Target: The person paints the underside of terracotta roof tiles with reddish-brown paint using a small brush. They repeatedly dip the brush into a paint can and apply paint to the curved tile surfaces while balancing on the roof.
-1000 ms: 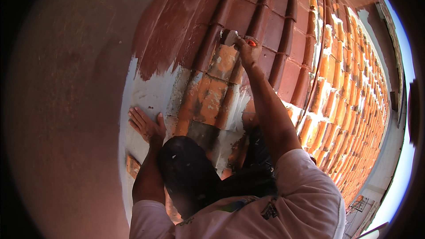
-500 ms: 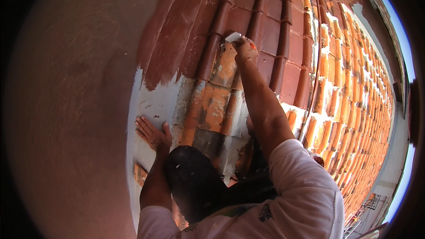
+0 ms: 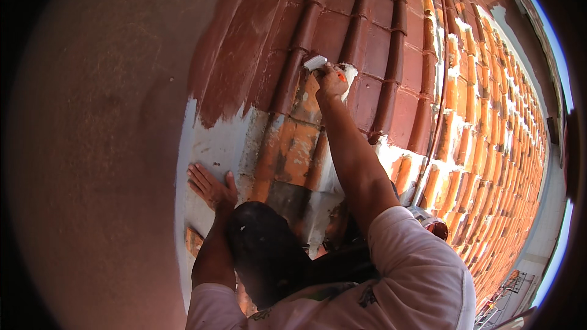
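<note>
My right hand [image 3: 332, 81] is closed round a paintbrush [image 3: 315, 62], its wide pale head showing beyond the fingers. The brush meets the roof where dark red painted tiles [image 3: 331, 32] border a bare orange tile [image 3: 306, 99]. A bit of orange-red shows at the grip, while most of the handle is hidden in the hand. Lower left, my left hand [image 3: 212, 187] lies flat with fingers stretched on a whitish strip [image 3: 214, 143] beside the wall.
A brown-red wall [image 3: 92, 146] rises along the left. My dark-clothed knee [image 3: 266, 250] rests over unpainted tiles. By my right upper arm stands a paint-stained container [image 3: 436, 228]. A thin cable or pipe [image 3: 441, 85] runs down the roof, with orange and white tiles [image 3: 483, 165] beyond.
My right hand and the brush have shifted slightly left and down, uncovering a white patch on the tile ridge. More of the container shows. My left hand stays in place.
</note>
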A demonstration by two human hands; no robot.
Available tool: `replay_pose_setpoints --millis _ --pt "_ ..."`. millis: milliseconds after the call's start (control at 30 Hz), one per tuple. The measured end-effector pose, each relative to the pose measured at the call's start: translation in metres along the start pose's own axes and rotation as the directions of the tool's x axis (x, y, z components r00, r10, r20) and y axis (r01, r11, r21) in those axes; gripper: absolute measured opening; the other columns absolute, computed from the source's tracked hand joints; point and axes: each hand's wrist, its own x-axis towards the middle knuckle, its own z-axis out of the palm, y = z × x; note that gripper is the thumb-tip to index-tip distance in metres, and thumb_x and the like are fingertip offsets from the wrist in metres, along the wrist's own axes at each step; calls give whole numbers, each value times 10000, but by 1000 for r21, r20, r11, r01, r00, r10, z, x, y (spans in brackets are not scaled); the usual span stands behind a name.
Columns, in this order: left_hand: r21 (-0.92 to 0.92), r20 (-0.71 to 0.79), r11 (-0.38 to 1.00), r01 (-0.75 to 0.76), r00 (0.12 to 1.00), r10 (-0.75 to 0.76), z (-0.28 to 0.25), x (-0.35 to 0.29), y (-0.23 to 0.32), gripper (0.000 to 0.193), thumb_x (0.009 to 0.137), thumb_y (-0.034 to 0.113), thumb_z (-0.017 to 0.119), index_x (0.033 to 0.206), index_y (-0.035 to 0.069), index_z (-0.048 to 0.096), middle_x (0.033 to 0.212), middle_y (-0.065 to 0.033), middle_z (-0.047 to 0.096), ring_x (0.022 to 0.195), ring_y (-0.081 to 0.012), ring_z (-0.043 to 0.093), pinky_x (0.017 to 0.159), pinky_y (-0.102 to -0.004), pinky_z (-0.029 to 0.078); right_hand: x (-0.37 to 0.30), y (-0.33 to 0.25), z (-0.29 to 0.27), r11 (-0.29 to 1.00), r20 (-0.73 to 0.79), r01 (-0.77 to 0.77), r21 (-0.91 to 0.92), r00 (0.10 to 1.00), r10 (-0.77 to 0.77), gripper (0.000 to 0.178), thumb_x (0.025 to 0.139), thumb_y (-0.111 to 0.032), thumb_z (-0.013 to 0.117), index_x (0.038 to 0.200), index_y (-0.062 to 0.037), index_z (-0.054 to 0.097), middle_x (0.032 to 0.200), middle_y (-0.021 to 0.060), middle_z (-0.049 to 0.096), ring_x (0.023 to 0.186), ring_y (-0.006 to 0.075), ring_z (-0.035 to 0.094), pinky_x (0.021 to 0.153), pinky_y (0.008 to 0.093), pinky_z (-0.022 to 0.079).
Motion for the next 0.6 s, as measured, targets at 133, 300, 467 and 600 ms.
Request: replay_pose_setpoints --millis 133,300,467,600 --pt "-16 28 999 38 999 -37 -2 1 2 1055 985 487 648 1685 -67 86 1768 -275 117 1651 -438 75 1322 -597 66 -1 -7 19 987 85 149 51 985 -153 84 986 -1 724 1011 -3 644 984 118 713 896 273 731 734 452 659" --pt "-33 11 999 27 1000 -26 -4 0 2 1045 988 480 645 1692 -48 80 1770 -264 125 1654 -425 70 1326 -587 67 12 -29 31 980 48 180 80 982 -185 77 990 -3 720 1042 -8 663 969 103 713 861 231 729 720 355 648" --pt "-50 9 998 34 999 -33 -3 1 2 1039 984 474 650 1696 -36 90 1778 -241 122 1659 -406 65 1332 -575 52 3 -13 10 849 326 464 -253 867 -376 129 985 -66 768 1079 1 709 997 89 745 904 191 722 777 312 604" --pt "-38 66 997 69 996 -66 -3 2 1 1070 973 491 659 1689 -54 80 1775 -259 108 1657 -422 50 1329 -591 35 -49 11 -27 462 530 640 -614 768 -358 155 979 -106 786 1095 -9 755 977 45 760 887 130 694 839 267 546"
